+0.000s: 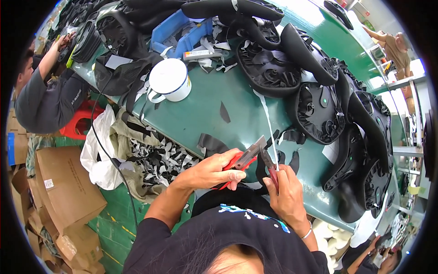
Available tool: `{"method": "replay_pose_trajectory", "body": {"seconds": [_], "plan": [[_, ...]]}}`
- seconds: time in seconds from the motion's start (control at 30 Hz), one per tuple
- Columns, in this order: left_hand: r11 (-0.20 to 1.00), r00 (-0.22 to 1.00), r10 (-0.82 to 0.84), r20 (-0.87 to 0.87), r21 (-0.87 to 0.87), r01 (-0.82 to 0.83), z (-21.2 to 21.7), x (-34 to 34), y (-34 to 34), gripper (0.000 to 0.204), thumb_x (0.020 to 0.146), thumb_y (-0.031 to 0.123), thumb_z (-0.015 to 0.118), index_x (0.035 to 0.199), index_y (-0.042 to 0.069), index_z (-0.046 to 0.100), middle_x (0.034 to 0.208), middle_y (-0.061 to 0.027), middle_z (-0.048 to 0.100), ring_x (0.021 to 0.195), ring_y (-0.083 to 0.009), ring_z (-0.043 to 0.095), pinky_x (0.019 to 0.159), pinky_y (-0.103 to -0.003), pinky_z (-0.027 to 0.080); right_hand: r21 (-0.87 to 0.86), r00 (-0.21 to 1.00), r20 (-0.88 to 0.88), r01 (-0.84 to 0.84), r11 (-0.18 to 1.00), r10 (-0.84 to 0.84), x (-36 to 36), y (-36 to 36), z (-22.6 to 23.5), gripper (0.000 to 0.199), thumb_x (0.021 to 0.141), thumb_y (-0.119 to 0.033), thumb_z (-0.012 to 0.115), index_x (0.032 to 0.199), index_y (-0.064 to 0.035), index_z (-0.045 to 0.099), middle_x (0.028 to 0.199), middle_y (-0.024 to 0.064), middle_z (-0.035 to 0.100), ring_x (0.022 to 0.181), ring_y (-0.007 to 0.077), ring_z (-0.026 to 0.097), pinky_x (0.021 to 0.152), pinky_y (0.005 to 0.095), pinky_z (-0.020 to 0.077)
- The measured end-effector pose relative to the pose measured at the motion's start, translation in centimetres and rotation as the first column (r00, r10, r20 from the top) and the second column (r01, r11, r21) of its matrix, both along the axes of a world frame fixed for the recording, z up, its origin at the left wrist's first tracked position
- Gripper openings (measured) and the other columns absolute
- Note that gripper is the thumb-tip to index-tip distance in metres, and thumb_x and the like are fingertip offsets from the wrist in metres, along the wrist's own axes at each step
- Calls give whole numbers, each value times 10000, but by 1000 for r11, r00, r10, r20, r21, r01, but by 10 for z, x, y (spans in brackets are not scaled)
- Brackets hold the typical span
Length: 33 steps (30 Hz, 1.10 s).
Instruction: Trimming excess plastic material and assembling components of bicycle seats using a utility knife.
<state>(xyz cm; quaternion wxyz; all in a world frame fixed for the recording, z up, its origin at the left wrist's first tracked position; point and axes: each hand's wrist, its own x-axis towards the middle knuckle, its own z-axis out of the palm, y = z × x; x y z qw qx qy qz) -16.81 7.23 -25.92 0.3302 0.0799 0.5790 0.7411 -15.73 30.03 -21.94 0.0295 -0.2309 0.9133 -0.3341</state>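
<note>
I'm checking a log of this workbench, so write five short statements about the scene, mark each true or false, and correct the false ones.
1. The white mug stands on the green table. True.
2. The left grip is empty. False: the left grip holds a red-handled tool.
3. The white strip runs from the right grip up toward the black padded pieces. True.
4. The blue bin is on the floor. False: the blue bin is on the table, beyond the mug.
5. A bracelet is on the right wrist. True.
</note>
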Motion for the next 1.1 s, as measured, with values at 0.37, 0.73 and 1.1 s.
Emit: {"method": "replay_pose_trajectory", "body": {"seconds": [0.37, 0.73, 1.1], "plan": [[975, 981, -111, 160, 211, 76, -8, -10, -12, 278, 910, 223, 597, 1048, 23, 461, 750, -14, 536, 574, -90, 550, 543, -226, 447, -525, 617, 738, 271, 807, 273, -11, 3, -12, 212, 877, -151, 575, 762, -11, 465, 778, 49, 483, 626, 147, 415, 595, 304, 372], [937, 988, 123, 94, 318, -147, -18, -9, -33, 291, 920, 221, 598, 1080, 25, 455, 703, -10, 524, 554, -92, 536, 531, -232, 440, -174, 960, 115, -233, 957, 255, -179, -133, -12, 329, 874, -293, 572, 771, 10, 493, 683, 208, 493, 650, 383, 493, 615, 443, 396], [719, 810, 574, -121, 549, -427, -5, -34, -23, 205, 948, 237, 529, 922, 44, 466, 859, -74, 532, 868, -168, 526, 829, -339, 427, 183, 963, -203, -141, 973, 178, -146, -101, -20, 411, 773, -371, 694, 933, -2, 612, 1058, 228, 583, 984, 381, 557, 820, 463, 456]]}}
